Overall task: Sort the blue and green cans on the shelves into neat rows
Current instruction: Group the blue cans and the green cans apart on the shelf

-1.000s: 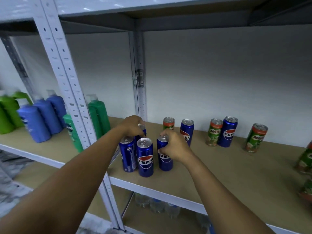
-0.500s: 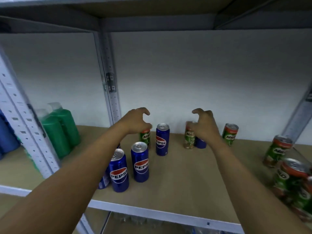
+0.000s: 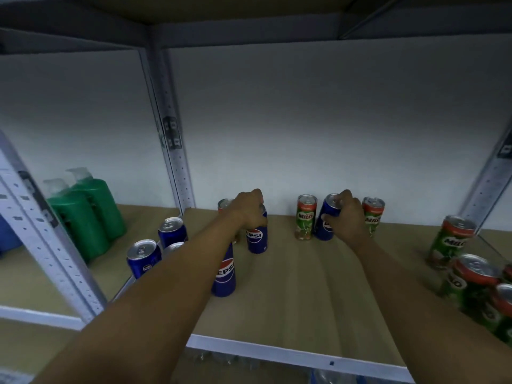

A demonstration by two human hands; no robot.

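My left hand (image 3: 249, 209) grips the top of a blue Pepsi can (image 3: 257, 239) near the back of the wooden shelf (image 3: 304, 300). A green Milo can (image 3: 225, 204) stands half hidden behind that hand. My right hand (image 3: 345, 217) is closed on a second blue can (image 3: 325, 223), which tilts left, between two upright green Milo cans (image 3: 305, 217) (image 3: 372, 214). More blue cans stand at front left: one (image 3: 225, 275) under my left forearm, another (image 3: 143, 257), and one further back (image 3: 172, 231). A cluster of green Milo cans (image 3: 451, 242) fills the right edge.
Green pump bottles (image 3: 86, 214) stand on the neighbouring shelf to the left, beyond the white perforated uprights (image 3: 174, 151) (image 3: 47, 239). Another upright (image 3: 487, 189) rises at the right. The white wall closes the back, and an upper shelf hangs overhead.
Both hands have dropped from hovering open onto blue cans at the back and closed on them. The right-hand can now tilts. The view has moved closer and to the right.
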